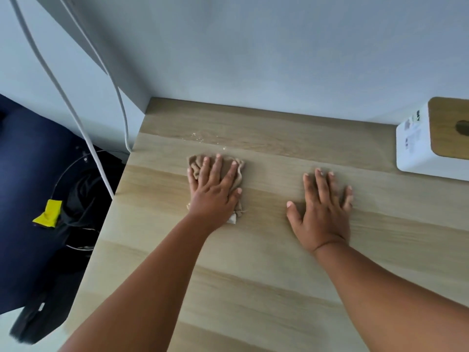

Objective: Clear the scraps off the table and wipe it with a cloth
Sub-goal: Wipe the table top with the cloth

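A crumpled beige cloth (196, 162) lies on the light wooden table (266, 262), left of centre. My left hand (215, 189) presses flat on the cloth with fingers spread and straight, covering most of it. My right hand (323, 207) rests flat on the bare table to the right, fingers straight, holding nothing. A few small pale crumbs (199, 138) lie scattered just beyond the cloth, toward the wall.
A white box with a wooden top (431, 148) stands at the table's right edge against the wall. White cables (83, 130) hang down past the table's left edge. Below on the left are dark fabric and a yellow tag (48, 213).
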`<state>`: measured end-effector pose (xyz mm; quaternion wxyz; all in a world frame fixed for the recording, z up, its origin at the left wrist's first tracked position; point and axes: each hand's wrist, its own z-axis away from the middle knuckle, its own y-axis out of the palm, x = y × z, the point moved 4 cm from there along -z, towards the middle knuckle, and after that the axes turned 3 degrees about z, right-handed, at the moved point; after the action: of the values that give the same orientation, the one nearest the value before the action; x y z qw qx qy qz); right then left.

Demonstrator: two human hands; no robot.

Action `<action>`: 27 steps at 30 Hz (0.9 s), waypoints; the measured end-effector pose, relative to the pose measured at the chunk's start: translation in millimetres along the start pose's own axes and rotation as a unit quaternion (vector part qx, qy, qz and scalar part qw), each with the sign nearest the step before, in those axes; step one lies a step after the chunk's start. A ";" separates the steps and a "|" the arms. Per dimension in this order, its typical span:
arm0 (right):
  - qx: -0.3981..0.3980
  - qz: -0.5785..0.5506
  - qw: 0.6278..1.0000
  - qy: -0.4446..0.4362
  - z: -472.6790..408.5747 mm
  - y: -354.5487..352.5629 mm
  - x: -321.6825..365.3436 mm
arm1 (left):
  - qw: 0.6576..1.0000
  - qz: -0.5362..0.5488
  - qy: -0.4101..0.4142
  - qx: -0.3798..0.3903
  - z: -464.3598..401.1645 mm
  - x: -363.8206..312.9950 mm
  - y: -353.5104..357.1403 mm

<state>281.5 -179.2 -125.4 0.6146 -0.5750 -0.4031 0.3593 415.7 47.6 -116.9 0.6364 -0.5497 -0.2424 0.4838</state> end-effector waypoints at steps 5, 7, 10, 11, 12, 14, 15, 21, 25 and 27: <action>0.002 -0.010 1.000 0.020 -0.9 -0.7 -0.1 | 0.994 -0.023 0.099 -0.031 45.6 -10.6 16.1; 0.000 -0.012 1.000 0.020 0.0 -1.3 -0.1 | 0.992 -0.022 0.116 -0.053 56.1 -3.5 17.5; 0.006 -0.012 1.000 0.018 -0.9 -3.0 0.1 | 0.994 -0.014 0.083 -0.069 48.4 0.9 15.1; 0.010 -0.010 1.000 0.018 -1.3 -4.4 0.6 | 0.996 -0.011 0.068 -0.064 40.7 -0.2 13.5; 0.013 -0.007 1.000 0.018 -0.7 -4.7 1.0 | 0.997 -0.009 0.055 -0.055 31.1 -1.8 13.1; 0.012 -0.004 1.000 0.018 -1.0 -5.1 1.9 | 0.998 -0.011 0.039 -0.052 6.9 -3.8 9.7; 0.009 -0.005 1.000 0.018 -0.8 -5.5 2.1 | 0.998 -0.011 0.034 -0.055 -6.4 -4.8 7.1; 0.004 0.006 1.000 0.016 0.1 -3.5 1.0 | 0.998 -0.021 0.042 -0.039 -75.0 -30.4 -1.8; -0.011 0.010 1.000 0.016 1.2 -3.8 0.8 | 0.992 -0.027 0.118 -0.041 -59.6 -44.6 -0.6; -0.016 0.019 1.000 0.014 1.1 -2.8 0.1 | 0.981 -0.035 0.185 -0.044 -34.7 -45.5 2.9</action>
<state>280.5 -178.8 -122.6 0.6043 -0.5973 -0.3891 0.3558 424.9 -8.9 -119.1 0.6620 -0.6486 -0.1606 0.3395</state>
